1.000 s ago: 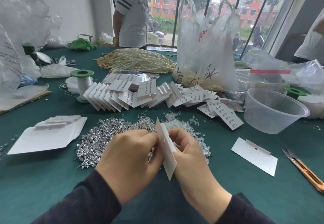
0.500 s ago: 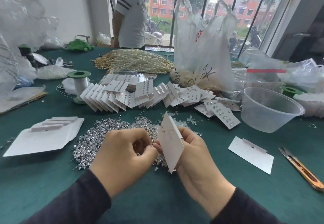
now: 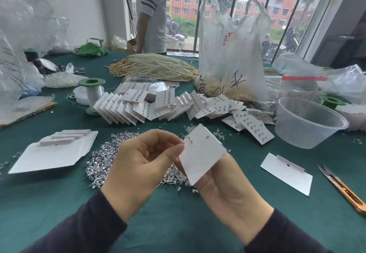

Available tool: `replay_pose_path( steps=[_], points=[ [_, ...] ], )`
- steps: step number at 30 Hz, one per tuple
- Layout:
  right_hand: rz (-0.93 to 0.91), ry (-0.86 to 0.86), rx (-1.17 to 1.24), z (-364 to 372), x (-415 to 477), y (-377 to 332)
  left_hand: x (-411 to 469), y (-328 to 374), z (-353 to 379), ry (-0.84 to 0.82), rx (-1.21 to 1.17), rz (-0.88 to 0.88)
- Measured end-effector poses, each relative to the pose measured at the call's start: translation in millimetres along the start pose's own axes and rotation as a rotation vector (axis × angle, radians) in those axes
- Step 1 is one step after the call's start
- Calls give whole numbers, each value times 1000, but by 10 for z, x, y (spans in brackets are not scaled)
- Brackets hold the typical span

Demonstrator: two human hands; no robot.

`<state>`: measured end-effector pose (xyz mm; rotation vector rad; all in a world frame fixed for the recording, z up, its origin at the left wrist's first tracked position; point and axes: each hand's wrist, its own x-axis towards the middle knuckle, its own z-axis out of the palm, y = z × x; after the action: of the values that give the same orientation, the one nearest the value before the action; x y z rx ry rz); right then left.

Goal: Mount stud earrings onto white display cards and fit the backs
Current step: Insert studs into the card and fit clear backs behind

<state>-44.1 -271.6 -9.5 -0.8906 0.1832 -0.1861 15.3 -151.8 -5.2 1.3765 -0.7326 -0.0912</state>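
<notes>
I hold a white display card (image 3: 202, 154) above the green table, its face turned up toward me. Two small stud parts show near its top edge; the other holes are bare. My right hand (image 3: 223, 189) grips the card from below, its fingers hidden behind it. My left hand (image 3: 144, 169) is curled, with thumb and forefinger pinching the card's left edge. Under both hands lies a pile of silver stud earrings (image 3: 103, 159), with clear backs (image 3: 190, 129) scattered beside it.
Blank cards (image 3: 53, 153) are stacked at the left and one spare card (image 3: 287, 173) lies right. Finished cards (image 3: 138, 108) fan across the middle. A plastic bowl (image 3: 309, 122), thread snips (image 3: 344, 189), a plastic bag (image 3: 231, 54) and pearl strands (image 3: 154, 66) surround them. A person (image 3: 152, 14) stands behind.
The card has turned from edge-on to face-up in my right hand. My left hand has shifted from pressing at the card's side to pinching its left edge.
</notes>
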Motion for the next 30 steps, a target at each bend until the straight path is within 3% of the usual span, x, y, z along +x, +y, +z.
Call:
replay_pose_path(
  steps=[5, 19, 25, 30],
  points=[
    [13, -27, -89, 60, -69, 38, -45, -8, 38, 121, 93, 32],
    [27, -11, -97, 67, -104, 66, -58, -33, 28, 113, 355, 138],
    [45, -4, -50, 46, -72, 73, -91, 31, 22, -47, 663, 336],
    [51, 130, -39, 7, -40, 85, -162, 77, 48, -169, 854, 295]
  ],
)
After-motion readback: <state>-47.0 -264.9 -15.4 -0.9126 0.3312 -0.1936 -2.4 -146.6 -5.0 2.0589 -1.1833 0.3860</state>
